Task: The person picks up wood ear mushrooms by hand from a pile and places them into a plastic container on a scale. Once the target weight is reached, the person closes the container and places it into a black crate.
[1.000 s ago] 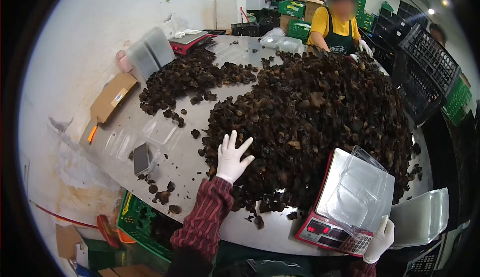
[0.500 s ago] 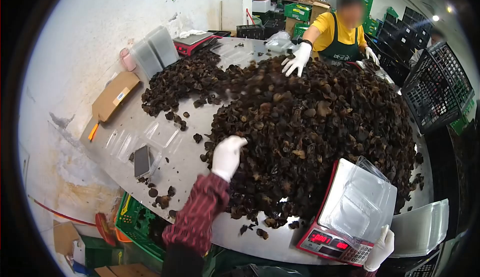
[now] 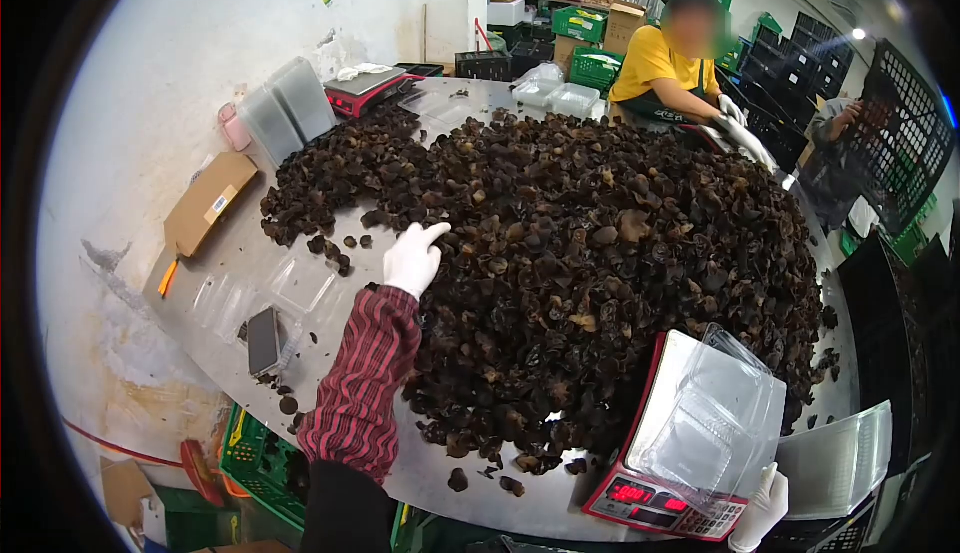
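Observation:
A broad heap of dark brown wood ear mushrooms (image 3: 600, 253) covers much of the metal table. My left hand (image 3: 415, 258), in a white glove, is at the heap's left edge with its index finger stretched out over the mushrooms; nothing shows in it. In the lower right, my gloved right hand (image 3: 762, 511) is closed at the near corner of a clear plastic container (image 3: 700, 423). That container lies over the plate of a red and silver digital scale (image 3: 660, 508) with lit red digits. The right fingertips are partly hidden.
A phone (image 3: 264, 341), clear lids (image 3: 300, 283) and a cardboard piece (image 3: 210, 203) lie at left. Stacked clear containers (image 3: 835, 458) stand right of the scale. Across the table is a co-worker in yellow (image 3: 655, 68); another person holds a black crate (image 3: 905, 138).
My left hand has moved forward and left along the heap, its index finger now extended. My right hand stays at the scale. The co-worker's outstretched hand has drawn back from the heap.

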Available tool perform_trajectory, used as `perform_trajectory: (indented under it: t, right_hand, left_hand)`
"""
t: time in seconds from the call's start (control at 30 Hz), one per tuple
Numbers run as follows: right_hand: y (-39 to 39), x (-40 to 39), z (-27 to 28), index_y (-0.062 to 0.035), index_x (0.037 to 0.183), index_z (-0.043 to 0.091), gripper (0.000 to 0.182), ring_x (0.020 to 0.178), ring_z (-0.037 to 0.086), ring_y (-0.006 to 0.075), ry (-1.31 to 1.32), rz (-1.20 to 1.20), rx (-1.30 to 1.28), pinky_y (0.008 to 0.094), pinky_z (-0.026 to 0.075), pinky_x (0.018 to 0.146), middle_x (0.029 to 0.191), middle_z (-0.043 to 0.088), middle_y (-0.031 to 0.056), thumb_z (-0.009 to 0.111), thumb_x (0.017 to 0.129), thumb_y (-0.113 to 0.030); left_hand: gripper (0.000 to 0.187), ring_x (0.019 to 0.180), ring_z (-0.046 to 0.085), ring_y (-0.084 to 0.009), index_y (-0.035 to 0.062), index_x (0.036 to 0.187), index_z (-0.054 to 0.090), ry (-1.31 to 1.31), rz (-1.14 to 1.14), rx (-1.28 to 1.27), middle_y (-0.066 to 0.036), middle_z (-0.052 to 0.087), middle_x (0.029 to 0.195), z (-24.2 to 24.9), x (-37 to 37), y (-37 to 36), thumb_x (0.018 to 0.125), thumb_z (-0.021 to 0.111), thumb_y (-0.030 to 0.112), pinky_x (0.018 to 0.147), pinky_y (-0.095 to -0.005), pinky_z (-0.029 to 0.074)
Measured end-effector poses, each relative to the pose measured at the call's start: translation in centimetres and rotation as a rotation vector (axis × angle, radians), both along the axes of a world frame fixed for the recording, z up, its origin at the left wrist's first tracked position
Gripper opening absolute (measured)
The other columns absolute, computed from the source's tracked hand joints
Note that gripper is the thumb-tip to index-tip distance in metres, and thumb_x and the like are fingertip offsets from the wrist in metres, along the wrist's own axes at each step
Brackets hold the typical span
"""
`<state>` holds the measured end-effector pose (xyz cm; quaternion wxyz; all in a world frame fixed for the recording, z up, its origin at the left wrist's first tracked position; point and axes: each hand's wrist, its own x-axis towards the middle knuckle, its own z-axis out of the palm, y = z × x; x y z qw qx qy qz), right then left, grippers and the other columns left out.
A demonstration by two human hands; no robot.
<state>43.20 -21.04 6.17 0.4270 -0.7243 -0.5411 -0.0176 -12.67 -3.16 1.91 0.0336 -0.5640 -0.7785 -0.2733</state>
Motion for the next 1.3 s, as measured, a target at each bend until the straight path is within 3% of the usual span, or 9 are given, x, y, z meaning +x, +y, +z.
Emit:
perform_trajectory:
  t: [0.3, 0.4, 0.5, 0.67, 0.8, 0.87, 1.0, 1.1, 1.3]
  right_hand:
    - [0.5, -0.6, -0.5, 0.0029, 0.083, 0.066, 0.020, 0.063, 0.057, 0.0160, -0.055, 0.058, 0.003, 0.0290, 0.048, 0.063, 0.071, 0.065, 0.0108, 0.065, 0.091, -0.015]
    - [0.5, -0.2, -0.6, 0.0016, 0.094, 0.066, 0.016, 0.069, 0.061, 0.0185, -0.111, 0.089, -0.054, 0.0311, 0.050, 0.067, 0.079, 0.067, 0.0124, 0.062, 0.093, -0.014]
    - [0.8, 1.1, -1.8, 0.0039, 0.081, 0.058, 0.026, 0.062, 0.040, 0.0095, -0.067, 0.074, -0.019, 0.0256, 0.038, 0.057, 0.065, 0.049, 0.0024, 0.056, 0.097, -0.016]
    - [-0.3, -0.1, -0.1, 0.0031, 0.079, 0.058, 0.028, 0.062, 0.036, 0.0067, 0.093, 0.049, -0.017, 0.0229, 0.034, 0.055, 0.065, 0.044, -0.0030, 0.055, 0.098, -0.017]
    - [-1.8, -1.8, 0.4, 0.0019, 0.077, 0.060, 0.028, 0.057, 0.036, 0.0046, 0.345, 0.163, -0.079, 0.0206, 0.031, 0.052, 0.064, 0.042, -0.0041, 0.057, 0.097, -0.018]
    - [-2.9, -4.1, 1.4, 0.0019, 0.078, 0.066, 0.023, 0.056, 0.048, 0.0051, 0.477, 0.296, -0.175, 0.0207, 0.033, 0.050, 0.064, 0.052, -0.0021, 0.063, 0.092, -0.016]
    - [-4.0, -8.8, 1.9, -0.0005, 0.085, 0.071, 0.010, 0.055, 0.055, 0.0169, 0.237, 0.818, -0.506, 0.0298, 0.043, 0.053, 0.064, 0.058, 0.0092, 0.067, 0.085, -0.010]
    - [-4.5, -12.3, -2.4, -0.0015, 0.080, 0.067, 0.018, 0.060, 0.059, 0.0284, 0.197, 1.161, -0.456, 0.0363, 0.047, 0.057, 0.066, 0.058, 0.0122, 0.065, 0.087, -0.017]
    - [-6.7, -16.9, -12.0, -0.0043, 0.069, 0.058, 0.028, 0.062, 0.059, 0.0304, 0.017, 1.259, -0.324, 0.0390, 0.049, 0.058, 0.065, 0.057, 0.0112, 0.059, 0.091, -0.023]
  left_hand:
    - [0.035, 0.097, 0.059, -0.0307, 0.0184, 0.107, 0.068, 0.398, -0.321, -0.418, -0.012, 0.055, 0.100, -4.3, -0.4, 7.4, 0.073, 0.072, 0.011, 0.083, -0.0419, 0.051]
    - [0.030, 0.095, 0.059, -0.0303, 0.0169, 0.103, 0.068, 0.413, -0.293, -0.379, -0.012, 0.055, 0.097, -3.9, 0.1, 6.9, 0.074, 0.072, 0.012, 0.079, -0.0418, 0.052]
    - [0.015, 0.092, 0.059, -0.0295, 0.0154, 0.093, 0.065, 0.370, -0.232, -0.216, -0.010, 0.055, 0.094, -3.6, -0.8, 4.8, 0.080, 0.067, 0.022, 0.073, -0.0416, 0.051]
    - [0.019, 0.087, 0.059, -0.0276, 0.0114, 0.099, 0.063, 0.137, -0.232, 0.314, -0.010, 0.055, 0.094, 0.5, -1.7, -6.9, 0.081, 0.066, 0.020, 0.071, -0.0354, 0.049]
    - [0.019, 0.087, 0.059, -0.0298, 0.0065, 0.096, 0.064, 0.037, -0.028, 0.110, -0.012, 0.057, 0.094, 1.5, -2.7, -22.2, 0.079, 0.068, 0.015, 0.075, -0.0350, 0.048]
    - [0.014, 0.080, 0.058, -0.0292, 0.0043, 0.088, 0.062, -0.039, 0.007, 0.124, -0.013, 0.056, 0.088, 1.3, -3.3, -29.6, 0.077, 0.069, 0.009, 0.071, -0.0344, 0.047]
    - [0.030, 0.088, 0.058, -0.0298, 0.0051, 0.098, 0.064, -0.177, 0.363, -0.371, -0.014, 0.058, 0.093, -5.0, -8.7, -42.8, 0.070, 0.074, 0.009, 0.075, -0.0354, 0.048]
    - [0.059, 0.112, 0.054, -0.0334, 0.0121, 0.126, 0.058, 0.197, 0.526, -0.798, -0.019, 0.056, 0.123, -2.6, -5.1, -43.2, 0.069, 0.075, 0.013, 0.094, -0.0405, 0.046]
    - [0.054, 0.122, 0.048, -0.0368, 0.0128, 0.125, 0.060, -0.109, -0.089, -0.092, -0.020, 0.052, 0.131, -3.0, 3.1, -31.6, 0.073, 0.073, 0.016, 0.103, -0.0433, 0.039]
